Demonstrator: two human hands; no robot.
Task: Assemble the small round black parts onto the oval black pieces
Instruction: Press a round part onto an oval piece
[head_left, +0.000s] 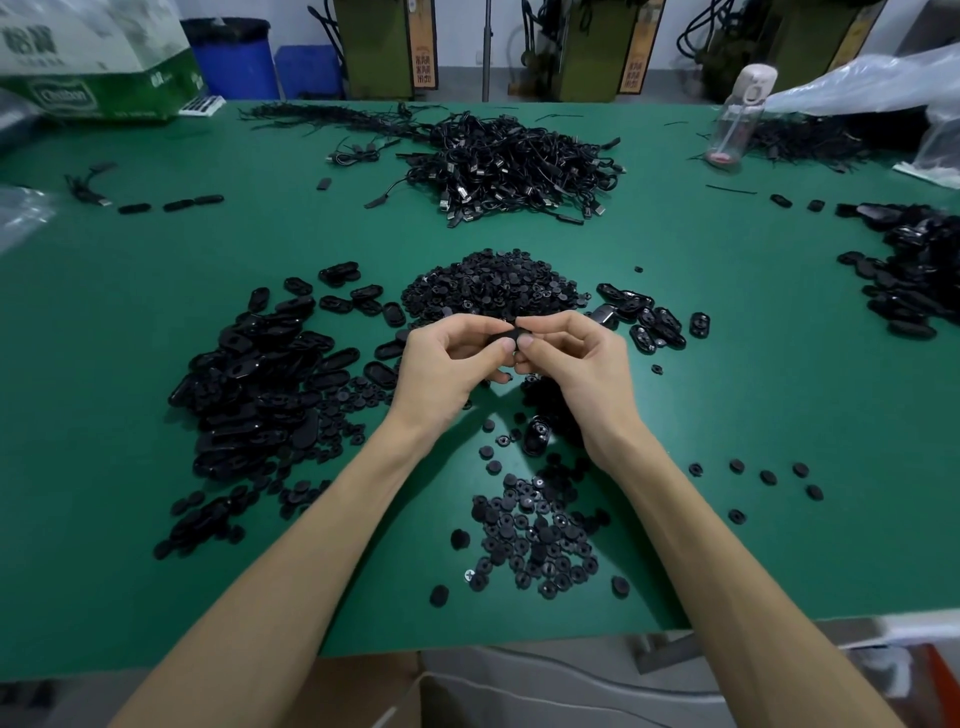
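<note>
surface (727, 364): green, black stock lying in heaps.
oval pieces (249, 395): big heap, left of centre.
round parts (493, 286): heap just far of your hands, second heap near.
left grip (447, 358): pinching the held piece (506, 340), centre, off the surface.
right grip (576, 358): pinching the same piece from the right.
step: looks like press-fit in progress; your fingers hide the seating.
next: squeeze square, confirm seated, then take a fresh pair.

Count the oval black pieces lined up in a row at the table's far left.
3. They lie end to end on the green table, right of a loose cable: left oval piece, middle oval piece, right oval piece. None seems hidden there.
</note>
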